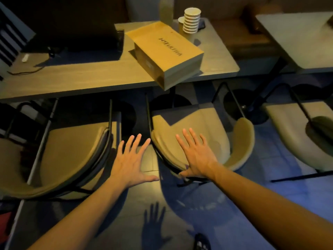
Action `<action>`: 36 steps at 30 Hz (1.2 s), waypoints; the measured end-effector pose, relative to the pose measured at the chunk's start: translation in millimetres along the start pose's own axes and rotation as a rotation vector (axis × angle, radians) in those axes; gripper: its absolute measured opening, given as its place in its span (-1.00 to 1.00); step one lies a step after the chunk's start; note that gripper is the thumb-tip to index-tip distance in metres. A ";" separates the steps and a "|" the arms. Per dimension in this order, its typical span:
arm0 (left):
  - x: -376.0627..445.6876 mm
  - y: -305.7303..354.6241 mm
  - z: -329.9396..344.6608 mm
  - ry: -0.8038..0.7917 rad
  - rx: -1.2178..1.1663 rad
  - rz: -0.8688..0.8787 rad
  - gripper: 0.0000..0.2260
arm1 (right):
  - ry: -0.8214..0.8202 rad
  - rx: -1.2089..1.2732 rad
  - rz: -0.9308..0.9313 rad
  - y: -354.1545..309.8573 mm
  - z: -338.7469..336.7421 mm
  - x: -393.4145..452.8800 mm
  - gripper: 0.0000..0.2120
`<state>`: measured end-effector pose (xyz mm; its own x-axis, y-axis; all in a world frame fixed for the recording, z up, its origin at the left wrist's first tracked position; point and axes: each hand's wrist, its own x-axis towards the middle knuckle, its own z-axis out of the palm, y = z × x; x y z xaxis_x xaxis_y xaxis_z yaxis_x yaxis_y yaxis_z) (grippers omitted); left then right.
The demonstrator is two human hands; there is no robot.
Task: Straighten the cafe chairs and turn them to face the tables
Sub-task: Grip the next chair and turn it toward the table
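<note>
Three beige padded cafe chairs with black metal frames stand along the near side of the tables. The left chair (pixel 72 152) sits under the long wooden table (pixel 86 78). The middle chair (pixel 207 127) stands at an angle, its curved back swinging to the right. The right chair (pixel 295 134) is beside a second table (pixel 306 44). My left hand (pixel 131 163) hovers flat with fingers spread over the gap between the left and middle chairs. My right hand (pixel 196 156) is spread above the middle chair's near edge, holding nothing.
A cardboard box (pixel 165 51) overhangs the long table's near edge. A stack of paper cups (pixel 191 20) stands behind it. A dark device with cables (pixel 75 38) lies at the table's left. Round black table bases (pixel 252 109) stand on the floor between chairs.
</note>
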<state>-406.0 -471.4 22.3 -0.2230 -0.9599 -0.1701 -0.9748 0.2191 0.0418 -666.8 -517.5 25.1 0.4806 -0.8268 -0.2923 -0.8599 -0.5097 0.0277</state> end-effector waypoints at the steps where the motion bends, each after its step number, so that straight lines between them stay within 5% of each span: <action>1: 10.3 21.1 -0.1 -0.002 -0.002 0.008 0.21 | -0.012 0.012 0.019 20.4 2.4 -10.1 0.30; 6: 49.8 98.8 9.3 -0.014 -0.029 0.076 0.23 | -0.155 0.006 0.101 97.6 27.0 -50.4 0.37; 13: 71.7 141.9 33.9 -0.478 0.205 0.209 0.08 | -0.354 -0.100 0.080 138.3 72.6 -55.0 0.25; 17: 85.6 146.9 44.3 -0.444 0.300 0.206 -0.26 | -0.329 -0.155 -0.020 146.1 89.1 -50.4 -0.31; 20: 88.8 146.0 44.5 -0.403 0.346 0.214 -0.44 | -0.311 -0.216 -0.034 144.5 86.7 -49.2 -0.49; 36: 74.8 121.5 47.9 -0.364 0.335 0.177 -0.47 | -0.254 -0.173 -0.021 117.0 92.1 -52.2 -0.44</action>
<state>-541.3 -508.2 -32.5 -0.3133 -0.7931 -0.5224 -0.8560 0.4741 -0.2064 -808.3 -512.0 -44.5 0.4211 -0.7407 -0.5234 -0.7976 -0.5772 0.1751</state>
